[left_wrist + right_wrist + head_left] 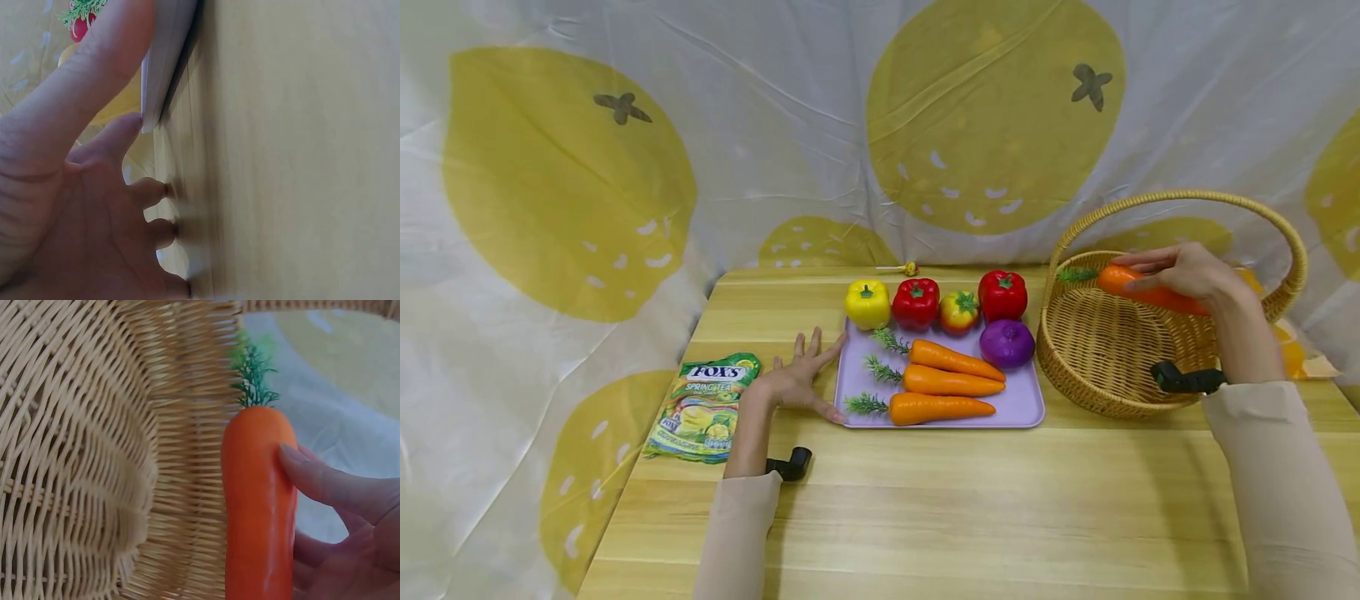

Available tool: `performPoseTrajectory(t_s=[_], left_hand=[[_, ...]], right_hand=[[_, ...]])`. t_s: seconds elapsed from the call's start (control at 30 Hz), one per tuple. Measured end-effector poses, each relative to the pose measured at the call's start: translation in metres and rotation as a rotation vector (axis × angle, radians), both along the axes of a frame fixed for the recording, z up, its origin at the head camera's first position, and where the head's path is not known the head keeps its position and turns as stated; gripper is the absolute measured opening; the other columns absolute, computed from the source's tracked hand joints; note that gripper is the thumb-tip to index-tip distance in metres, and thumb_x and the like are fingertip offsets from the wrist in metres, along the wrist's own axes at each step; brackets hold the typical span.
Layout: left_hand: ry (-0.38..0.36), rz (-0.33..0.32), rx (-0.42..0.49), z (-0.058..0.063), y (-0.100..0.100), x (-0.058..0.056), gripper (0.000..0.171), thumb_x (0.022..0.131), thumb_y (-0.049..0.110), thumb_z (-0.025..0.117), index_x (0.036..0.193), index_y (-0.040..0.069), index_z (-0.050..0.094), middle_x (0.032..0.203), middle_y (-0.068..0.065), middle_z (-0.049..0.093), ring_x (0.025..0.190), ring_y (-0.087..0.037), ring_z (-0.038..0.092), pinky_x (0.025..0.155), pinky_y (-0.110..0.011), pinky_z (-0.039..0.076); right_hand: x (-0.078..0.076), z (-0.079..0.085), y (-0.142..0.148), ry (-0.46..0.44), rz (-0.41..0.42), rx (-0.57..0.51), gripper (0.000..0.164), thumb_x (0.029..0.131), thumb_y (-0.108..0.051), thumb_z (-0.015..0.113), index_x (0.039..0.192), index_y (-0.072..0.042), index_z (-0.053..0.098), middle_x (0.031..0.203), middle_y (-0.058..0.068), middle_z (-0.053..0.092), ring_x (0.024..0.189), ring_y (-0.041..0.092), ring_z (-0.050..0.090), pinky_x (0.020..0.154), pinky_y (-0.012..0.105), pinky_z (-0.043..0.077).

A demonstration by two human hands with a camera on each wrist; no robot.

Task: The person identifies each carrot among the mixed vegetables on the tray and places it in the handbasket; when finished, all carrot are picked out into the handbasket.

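The held carrot (257, 500) is glossy orange with feathery green leaves (255, 378).

Soft light with faint shadows

On the green packet (703, 408) at your left, you can read the brand FOX'S (713, 372) — large dark capitals on a white ground near the top. Right under it you have the words SPRING TEA (713, 387) in smaller, pale capitals; the line below is too small for you to make out. Lower left, you find a little FOX mark (670, 424) — the bottom-edge lettering is blurred.
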State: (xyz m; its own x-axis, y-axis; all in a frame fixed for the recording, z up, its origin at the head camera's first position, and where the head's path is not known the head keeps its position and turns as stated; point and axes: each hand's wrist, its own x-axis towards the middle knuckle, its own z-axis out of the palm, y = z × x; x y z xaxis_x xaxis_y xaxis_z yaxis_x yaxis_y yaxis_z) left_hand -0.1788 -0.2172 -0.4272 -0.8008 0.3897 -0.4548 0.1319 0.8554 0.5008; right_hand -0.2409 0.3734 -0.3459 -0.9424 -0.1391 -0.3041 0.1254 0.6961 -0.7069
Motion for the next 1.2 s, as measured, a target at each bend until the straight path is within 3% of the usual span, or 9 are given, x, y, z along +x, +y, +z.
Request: performPoseTrajectory(t_s=[0.1, 0.2, 0.37, 0.53, 0.63, 0.7, 0.8, 0.9, 1.2], left_hand=[[0.001, 0.000, 0.001, 0.000, 0.000, 0.000, 0.138, 0.069, 0.049, 0.094, 0.167, 0.033, -0.002, 0.170, -0.020, -0.025, 0.155, -0.047, -0.028, 0.115, -0.083, -0.009], [0.001, -0.003, 0.002, 0.000, 0.001, -0.001, 0.138, 0.069, 0.049, 0.094, 0.167, 0.032, -0.002, 0.170, -0.020, -0.025, 0.155, -0.048, -0.027, 0.114, -0.084, -0.009], [0.002, -0.014, 0.002, 0.000, 0.004, 0.000, 0.137, 0.070, 0.048, 0.094, 0.167, 0.032, -0.001, 0.170, -0.020, -0.025, 0.155, -0.047, -0.028, 0.115, -0.083, -0.009], [0.003, -0.014, 0.000, 0.000, 0.005, -0.001, 0.137, 0.070, 0.049, 0.094, 0.167, 0.034, -0.001, 0.170, -0.019, -0.025, 0.155, -0.046, -0.028, 0.116, -0.082, -0.009], [0.002, -0.013, 0.003, 0.000, 0.004, -0.001, 0.138, 0.069, 0.049, 0.094, 0.167, 0.033, -0.001, 0.170, -0.019, -0.025, 0.155, -0.046, -0.028, 0.116, -0.082, -0.009], [0.000, -0.010, 0.004, 0.001, 0.004, 0.000, 0.138, 0.069, 0.049, 0.094, 0.167, 0.032, -0.001, 0.170, -0.020, -0.025, 0.155, -0.047, -0.028, 0.115, -0.083, -0.009], [-0.005, -0.006, 0.003, 0.002, 0.003, 0.000, 0.138, 0.069, 0.048, 0.094, 0.167, 0.032, -0.001, 0.170, -0.020, -0.026, 0.155, -0.047, -0.028, 0.115, -0.083, -0.010], [-0.005, -0.003, 0.005, 0.002, 0.003, 0.000, 0.138, 0.069, 0.048, 0.095, 0.167, 0.032, -0.001, 0.170, -0.019, -0.025, 0.155, -0.046, -0.029, 0.115, -0.082, -0.010], [-0.008, 0.002, 0.014, -0.001, -0.001, 0.000, 0.138, 0.069, 0.048, 0.095, 0.167, 0.032, -0.001, 0.170, -0.019, -0.026, 0.155, -0.046, -0.029, 0.115, -0.082, -0.011]], right_hand=[[-0.007, -0.008, 0.002, -0.034, 0.014, 0.007, 0.037, 0.096, -0.031, 0.075, 0.117, -0.060, 0.066, 0.159, -0.002, 0.046, 0.152, 0.051, 0.024, 0.091, 0.021, 0.050], [-0.014, -0.016, 0.004, -0.064, 0.037, 0.002, 0.036, 0.098, -0.028, 0.072, 0.122, -0.054, 0.067, 0.164, 0.025, 0.031, 0.152, 0.052, 0.022, 0.097, 0.024, 0.050], [-0.022, -0.030, 0.005, -0.081, 0.048, -0.020, 0.036, 0.099, -0.023, 0.072, 0.125, -0.047, 0.069, 0.160, 0.016, 0.044, 0.151, 0.048, 0.027, 0.094, 0.017, 0.045], [-0.029, -0.045, 0.007, -0.094, 0.031, -0.073, 0.037, 0.097, -0.019, 0.073, 0.118, -0.048, 0.071, 0.121, -0.033, 0.064, 0.153, 0.045, 0.024, 0.124, 0.055, 0.028], [-0.031, -0.051, 0.006, -0.102, 0.020, -0.102, 0.037, 0.097, -0.016, 0.074, 0.119, -0.046, 0.072, 0.104, -0.040, 0.065, 0.155, 0.044, 0.021, 0.126, 0.060, 0.020], [-0.030, -0.053, 0.005, -0.104, 0.009, -0.110, 0.037, 0.095, -0.017, 0.075, 0.122, -0.042, 0.073, 0.122, -0.033, 0.065, 0.156, 0.045, 0.019, 0.127, 0.060, 0.019], [-0.030, -0.053, 0.004, -0.096, 0.004, -0.114, 0.039, 0.094, -0.018, 0.078, 0.128, -0.035, 0.073, 0.152, -0.003, 0.054, 0.155, 0.050, 0.017, 0.126, 0.063, 0.018], [-0.031, -0.054, 0.003, -0.079, 0.017, -0.086, 0.042, 0.093, -0.021, 0.078, 0.134, -0.028, 0.071, 0.158, 0.019, 0.040, 0.154, 0.051, 0.018, 0.125, 0.065, 0.019], [-0.034, -0.057, 0.001, -0.051, 0.051, -0.027, 0.053, 0.095, -0.027, 0.077, 0.143, -0.011, 0.062, 0.157, 0.028, 0.038, 0.152, 0.053, 0.021, 0.121, 0.069, 0.024]])
